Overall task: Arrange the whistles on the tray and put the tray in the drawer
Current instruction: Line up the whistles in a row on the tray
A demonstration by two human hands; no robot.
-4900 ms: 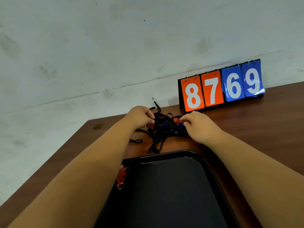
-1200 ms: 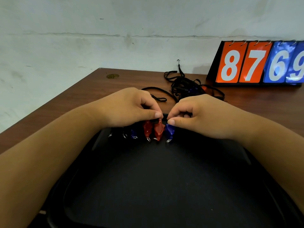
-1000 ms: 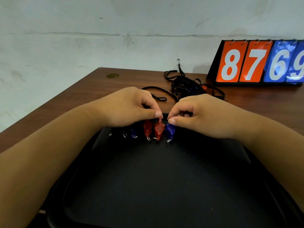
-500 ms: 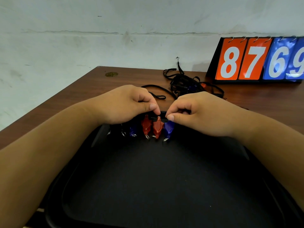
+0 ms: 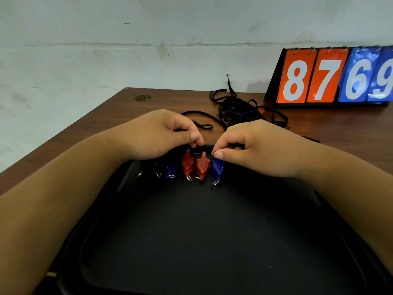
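A black tray (image 5: 212, 241) lies in front of me on the brown table. Several whistles stand in a row along its far edge: dark ones under my left hand, two red whistles (image 5: 195, 166) and a blue whistle (image 5: 217, 168) at the right end. My left hand (image 5: 161, 135) is curled over the row, its fingertips pinching just above the red whistles. My right hand (image 5: 255, 145) pinches the top of the blue whistle with thumb and forefinger. A tangle of black lanyards (image 5: 244, 111) with more whistles in it lies beyond the tray.
A flip scoreboard (image 5: 333, 77) reading 8769 stands at the back right against the wall. The table's left edge (image 5: 63, 135) runs diagonally close to my left arm. A small round mark (image 5: 143, 97) sits near the far left corner.
Since 4.9 s ago both hands have come from the lanyard pile to the tray's far edge, where a row of whistles now stands. In the last second the hands barely moved.
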